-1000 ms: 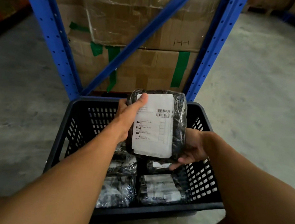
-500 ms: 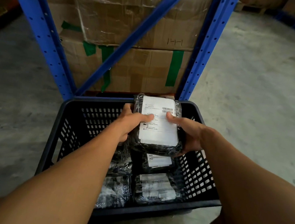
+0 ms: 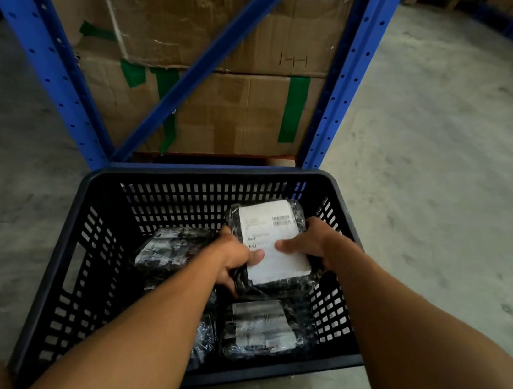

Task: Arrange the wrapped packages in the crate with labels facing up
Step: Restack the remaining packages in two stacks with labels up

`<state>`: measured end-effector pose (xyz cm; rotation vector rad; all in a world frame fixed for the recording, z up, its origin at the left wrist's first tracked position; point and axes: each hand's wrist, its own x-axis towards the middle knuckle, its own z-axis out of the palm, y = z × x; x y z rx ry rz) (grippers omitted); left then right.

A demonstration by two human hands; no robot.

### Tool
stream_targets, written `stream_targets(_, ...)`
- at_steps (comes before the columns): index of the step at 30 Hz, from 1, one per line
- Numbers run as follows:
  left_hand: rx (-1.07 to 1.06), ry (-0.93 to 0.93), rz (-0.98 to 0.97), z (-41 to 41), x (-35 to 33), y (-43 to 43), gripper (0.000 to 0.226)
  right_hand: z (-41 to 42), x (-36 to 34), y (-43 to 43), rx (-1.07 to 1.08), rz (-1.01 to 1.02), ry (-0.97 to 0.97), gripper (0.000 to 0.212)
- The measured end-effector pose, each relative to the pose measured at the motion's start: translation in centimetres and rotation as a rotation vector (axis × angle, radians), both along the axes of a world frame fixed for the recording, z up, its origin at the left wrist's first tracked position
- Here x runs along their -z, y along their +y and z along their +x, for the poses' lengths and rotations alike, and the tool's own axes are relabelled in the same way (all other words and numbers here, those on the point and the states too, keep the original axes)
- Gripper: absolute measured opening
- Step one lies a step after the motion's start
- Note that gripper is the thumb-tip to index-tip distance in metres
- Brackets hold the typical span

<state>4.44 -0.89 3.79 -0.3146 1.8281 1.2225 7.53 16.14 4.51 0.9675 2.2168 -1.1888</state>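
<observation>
A black slotted crate [image 3: 84, 236] stands on the floor in front of me. Both hands hold one black wrapped package [image 3: 276, 256], its white label facing up, low inside the crate's far right part. My left hand [image 3: 232, 263] grips its near left edge, thumb on the label. My right hand [image 3: 314, 245] grips its right side, thumb on the label too. Another wrapped package [image 3: 175, 245] lies at the far left of the crate. A third package [image 3: 259, 330] lies near right, label up. One more package [image 3: 205, 339] is mostly hidden under my left forearm.
A blue metal rack [image 3: 346, 85] with a diagonal brace stands right behind the crate. Large cardboard boxes [image 3: 226, 25] with green tape fill the rack. Grey concrete floor [image 3: 451, 156] spreads to the left and right of the crate.
Both hands have lowered the labelled package from above the crate rim down into its far right part. The view has tilted down, closer to the crate.
</observation>
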Motion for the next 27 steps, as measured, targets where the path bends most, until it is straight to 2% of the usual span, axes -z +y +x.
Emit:
stream_targets(4,0.090,-0.024,-0.119,1.9,2.6,0.0,0.121,1.2,3.7,-0.2,-0.114,0.014,-0.162,0.083)
stream_targets(8,0.181,-0.012,-0.226,2.4,4.7,0.3,0.134,2.1,5.6,-1.0,-0.083,0.094,-0.186,0.100)
stream_targets(10,0.171,0.031,-0.251,2.3,5.2,0.7,0.132,1.9,5.9,-1.1,-0.044,0.112,-0.173,0.103)
stream_targets(14,0.086,0.122,-0.255,1.0,6.0,1.7,0.120,0.3,6.4,-0.6,-0.041,0.156,-0.147,0.095)
stream_targets(21,0.122,0.138,-0.320,-0.8,7.0,3.0,0.123,-1.9,8.0,0.2,-0.080,0.195,-0.170,0.087)
stream_targets(27,0.158,0.100,-0.351,-2.5,7.8,3.5,0.113,-3.3,9.1,1.1,-0.160,0.166,-0.203,0.077)
